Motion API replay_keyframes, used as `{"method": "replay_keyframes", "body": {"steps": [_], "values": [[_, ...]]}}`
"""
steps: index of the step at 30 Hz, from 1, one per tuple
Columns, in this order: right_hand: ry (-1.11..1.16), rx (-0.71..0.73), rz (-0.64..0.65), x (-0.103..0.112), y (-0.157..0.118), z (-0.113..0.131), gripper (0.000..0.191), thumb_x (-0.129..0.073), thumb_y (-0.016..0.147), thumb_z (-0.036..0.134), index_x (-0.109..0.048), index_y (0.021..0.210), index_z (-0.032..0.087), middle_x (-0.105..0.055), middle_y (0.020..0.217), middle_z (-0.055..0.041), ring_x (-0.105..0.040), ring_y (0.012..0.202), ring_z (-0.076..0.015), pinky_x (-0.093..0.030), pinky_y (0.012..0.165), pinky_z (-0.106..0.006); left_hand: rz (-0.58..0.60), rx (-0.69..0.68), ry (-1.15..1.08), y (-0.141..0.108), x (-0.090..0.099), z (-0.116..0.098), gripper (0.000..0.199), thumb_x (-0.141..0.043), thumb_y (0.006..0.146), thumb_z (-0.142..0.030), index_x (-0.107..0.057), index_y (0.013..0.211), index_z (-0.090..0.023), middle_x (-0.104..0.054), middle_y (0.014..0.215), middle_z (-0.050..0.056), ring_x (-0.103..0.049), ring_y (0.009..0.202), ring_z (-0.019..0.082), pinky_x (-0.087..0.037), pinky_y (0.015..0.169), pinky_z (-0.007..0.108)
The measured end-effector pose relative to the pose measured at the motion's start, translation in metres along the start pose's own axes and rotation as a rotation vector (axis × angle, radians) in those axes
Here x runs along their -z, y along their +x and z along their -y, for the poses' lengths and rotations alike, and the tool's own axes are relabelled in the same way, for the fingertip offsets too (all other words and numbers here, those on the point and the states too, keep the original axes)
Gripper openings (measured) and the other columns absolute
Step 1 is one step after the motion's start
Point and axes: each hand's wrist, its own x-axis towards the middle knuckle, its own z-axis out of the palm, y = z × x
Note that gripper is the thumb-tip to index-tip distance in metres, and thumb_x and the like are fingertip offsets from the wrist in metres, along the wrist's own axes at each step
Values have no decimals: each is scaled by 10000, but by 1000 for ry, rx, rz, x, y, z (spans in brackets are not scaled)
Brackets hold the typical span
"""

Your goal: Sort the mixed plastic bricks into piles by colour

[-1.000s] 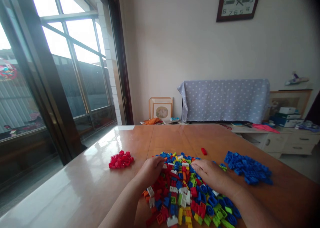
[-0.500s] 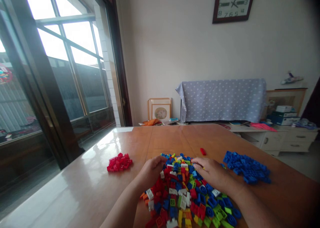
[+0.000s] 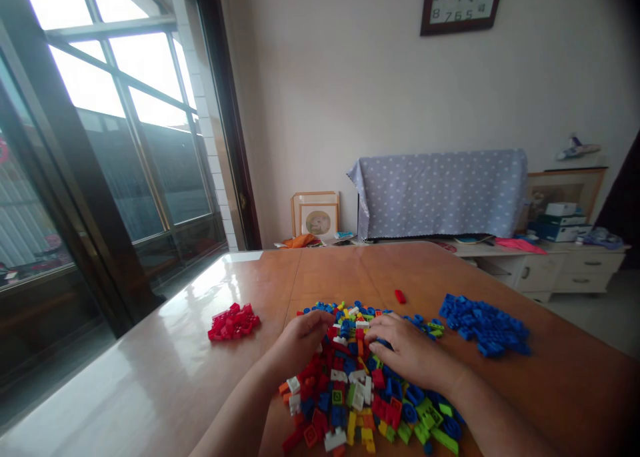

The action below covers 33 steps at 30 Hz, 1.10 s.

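A large mixed pile of toy building bricks (image 3: 357,377) in red, blue, white, yellow, green and orange spreads over the near part of the table. My left hand (image 3: 300,340) rests at the pile's left side, fingers reaching inward over the bricks and partly hidden; it looks open. On the right, my right hand (image 3: 403,343) lies over the pile with its fingers apart, touching bricks near the middle. Bricks directly under both hands are hidden. A heap of red bricks (image 3: 233,322) sits off to the left, and a heap of blue bricks (image 3: 484,325) to the right.
One red brick (image 3: 399,296) lies alone beyond the pile on the wooden table (image 3: 345,273). Behind the table stand framed pictures (image 3: 319,220), a spotted cloth (image 3: 443,193) over a wide object, and a white cabinet (image 3: 570,270). A glass door (image 3: 145,137) is at the left.
My right hand has moved left and inward over the pile, uncovering blue and green bricks at the pile's far right. My left hand stays at the left side. The camera view has shifted slightly.
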Motion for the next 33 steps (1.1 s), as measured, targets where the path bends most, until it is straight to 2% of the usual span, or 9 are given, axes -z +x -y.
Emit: {"method": "replay_keyframes", "body": {"steps": [3,8,12,17,21,24,33], "values": [[6,-1,25,-4,0,1,240,-528,932,323,-760,975,279,-671,1226,-50,-564,1142,-255,-407,1013,-393,-18,-5,147,-1,-1,-2,358,-488,934,-443,-686,1101,-195,-712,992,31,-625,911,194,-498,799,279],[12,-19,38,-9,2,-6,302,-482,964,388,-759,1009,275,-630,1310,-64,-536,1215,-267,-392,1050,-419,28,-60,321,-2,-1,-1,287,-486,918,-319,-700,1085,-225,-716,1032,28,-640,938,190,-489,833,270],[-7,-43,44,-10,2,-7,276,-484,960,356,-742,939,261,-634,1273,-65,-545,1197,-264,-409,1027,-418,21,-74,374,-1,-1,2,289,-479,919,-300,-699,1095,-234,-718,1038,29,-647,947,191,-487,829,261],[-15,-40,-9,-9,1,-7,189,-516,922,276,-687,853,231,-652,1199,-66,-574,1130,-248,-433,983,-395,20,-106,420,-2,1,1,294,-464,920,-267,-703,1090,-243,-719,1042,20,-647,961,186,-475,838,257],[1,-62,-51,-9,2,-16,173,-500,877,186,-660,819,219,-655,1191,-72,-562,1164,-244,-435,991,-379,0,-97,471,-3,2,-1,289,-455,923,-253,-699,1076,-236,-721,1014,20,-650,927,182,-466,789,249],[2,-70,-49,-10,1,-22,181,-505,830,147,-670,843,220,-646,1219,-77,-546,1200,-247,-425,1017,-383,-1,-88,523,-4,3,-2,298,-434,940,-266,-693,1083,-242,-715,983,23,-647,888,182,-458,751,252],[11,-59,25,-15,1,-20,293,-518,841,189,-716,1045,264,-595,1338,-70,-493,1289,-262,-351,1112,-432,-14,-143,576,-6,-3,-6,279,-430,932,-246,-677,1060,-237,-672,1043,59,-625,965,205,-464,811,276]]}}
